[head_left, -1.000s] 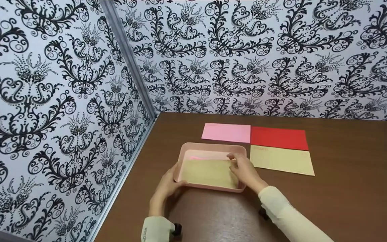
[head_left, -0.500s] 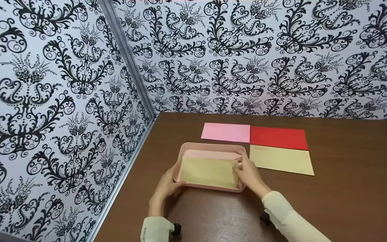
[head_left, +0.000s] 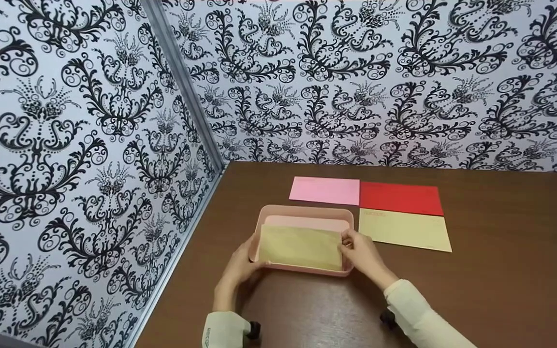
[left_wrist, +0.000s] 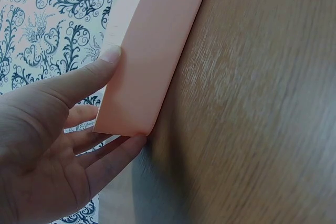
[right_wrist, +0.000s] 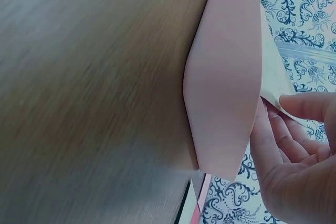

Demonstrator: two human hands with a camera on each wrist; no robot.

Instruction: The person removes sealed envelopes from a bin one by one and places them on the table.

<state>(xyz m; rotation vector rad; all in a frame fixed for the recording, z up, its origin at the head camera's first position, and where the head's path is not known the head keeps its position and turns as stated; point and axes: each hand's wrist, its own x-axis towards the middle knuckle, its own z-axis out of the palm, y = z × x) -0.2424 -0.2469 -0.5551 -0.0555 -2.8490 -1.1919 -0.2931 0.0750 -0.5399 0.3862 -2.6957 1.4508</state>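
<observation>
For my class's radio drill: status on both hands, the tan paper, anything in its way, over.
Left hand gripping left side of pink tray. Right hand pinching right edge of tan paper. No obstruction seen above it.

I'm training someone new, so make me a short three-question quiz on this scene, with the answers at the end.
All sides are as seen in the head view.

1. Multiple choice. The right hand pinches a yellow paper by its: A) left end; B) right end; C) middle.
2. True or false? The left hand holds the tray at its left end.
3. Fill in the blank. Directly left of the red paper lies the ____.

Key:
1. B
2. True
3. pink paper
</observation>
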